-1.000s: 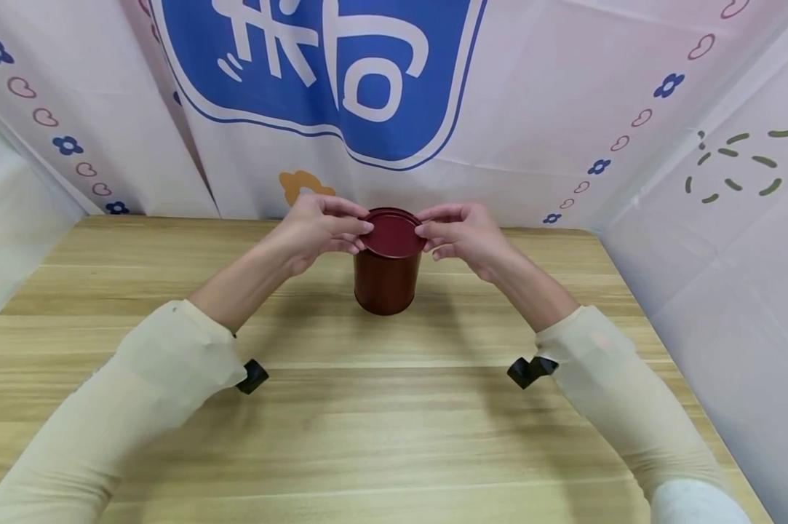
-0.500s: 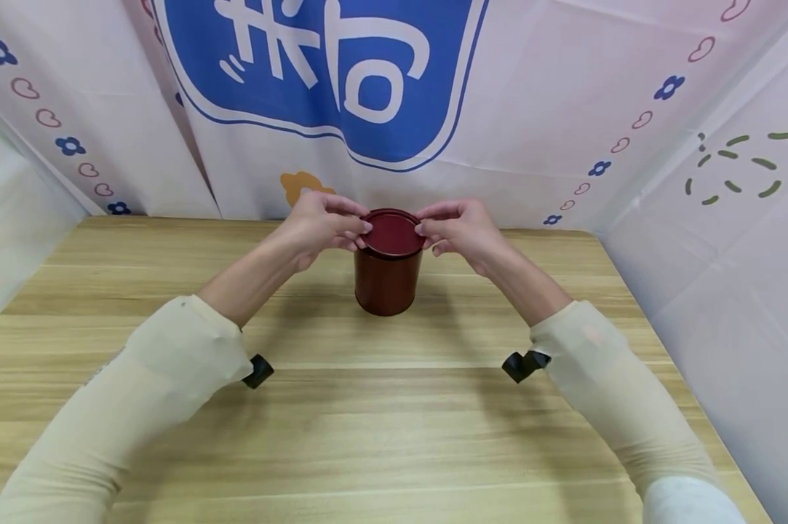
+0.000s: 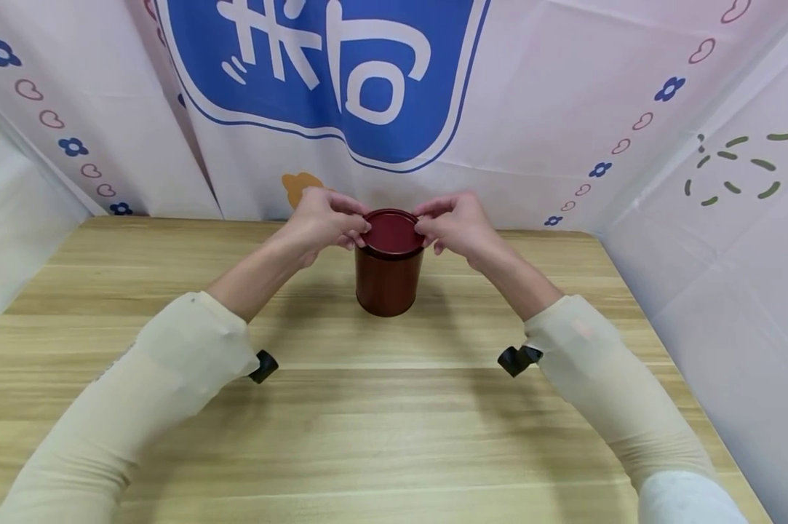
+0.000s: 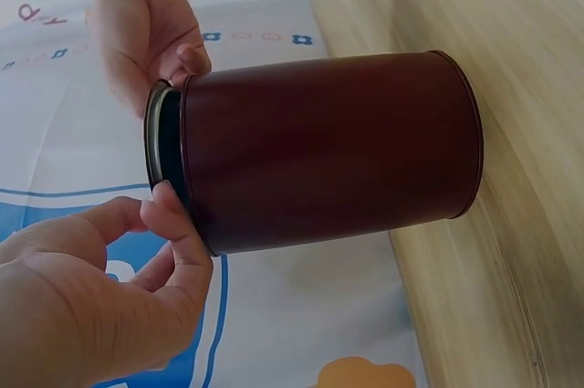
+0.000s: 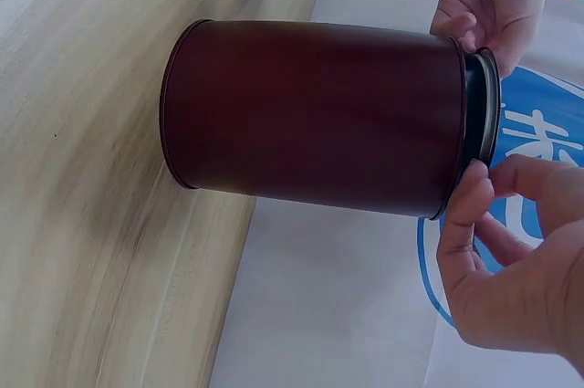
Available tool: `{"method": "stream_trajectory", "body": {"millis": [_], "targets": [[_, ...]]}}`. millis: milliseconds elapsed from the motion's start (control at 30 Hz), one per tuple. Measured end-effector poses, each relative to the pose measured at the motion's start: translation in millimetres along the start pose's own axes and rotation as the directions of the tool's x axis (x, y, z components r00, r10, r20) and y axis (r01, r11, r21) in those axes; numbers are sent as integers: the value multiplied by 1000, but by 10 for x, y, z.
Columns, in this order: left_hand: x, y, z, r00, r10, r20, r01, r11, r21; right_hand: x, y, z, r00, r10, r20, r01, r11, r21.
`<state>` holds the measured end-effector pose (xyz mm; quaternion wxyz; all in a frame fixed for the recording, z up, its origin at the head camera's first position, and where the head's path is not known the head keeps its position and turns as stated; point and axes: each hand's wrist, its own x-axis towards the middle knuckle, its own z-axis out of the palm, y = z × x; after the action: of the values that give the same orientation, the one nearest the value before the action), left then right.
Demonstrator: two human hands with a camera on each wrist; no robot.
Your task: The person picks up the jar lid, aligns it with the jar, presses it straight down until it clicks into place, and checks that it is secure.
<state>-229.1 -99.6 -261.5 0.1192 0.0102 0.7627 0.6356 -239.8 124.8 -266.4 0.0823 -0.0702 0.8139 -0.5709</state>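
A dark red cylindrical canister (image 3: 385,285) stands upright near the back of the table. Its round red lid (image 3: 394,233) sits at the top. Both wrist views show a narrow dark gap between the canister's rim and the lid (image 4: 155,137), whose inner edge looks metallic. My left hand (image 3: 321,224) pinches the lid's left edge between thumb and fingers. On the opposite side, my right hand (image 3: 459,224) pinches the right edge in the same way. In the right wrist view, fingertips of the right hand (image 5: 511,269) lie by the gap.
The wooden table (image 3: 394,422) stretches from the canister toward me. Close behind it hangs a white printed cloth (image 3: 524,131) with a blue emblem. Another white cloth (image 3: 708,247) runs along the right side. Black wrist-camera mounts (image 3: 519,359) stick out below the sleeves.
Both forearms have shifted slightly inward and forward. The hands keep their hold at the lid's edges, and the canister stays in the same place.
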Motion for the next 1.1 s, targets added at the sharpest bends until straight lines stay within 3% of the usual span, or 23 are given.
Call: {"method": "stream_trajectory", "body": {"millis": [233, 533, 1100], "targets": [[15, 0, 17, 999, 18, -35, -14, 995, 95, 23, 2, 12, 999, -29, -38, 26, 997, -67], [43, -41, 3, 999, 10, -53, -2, 989, 149, 57, 38, 11, 997, -45, -69, 34, 989, -143], [74, -152, -25, 998, 5, -63, 7, 980, 197, 129, 157, 14, 996, -76, -55, 66, 985, -161]]}}
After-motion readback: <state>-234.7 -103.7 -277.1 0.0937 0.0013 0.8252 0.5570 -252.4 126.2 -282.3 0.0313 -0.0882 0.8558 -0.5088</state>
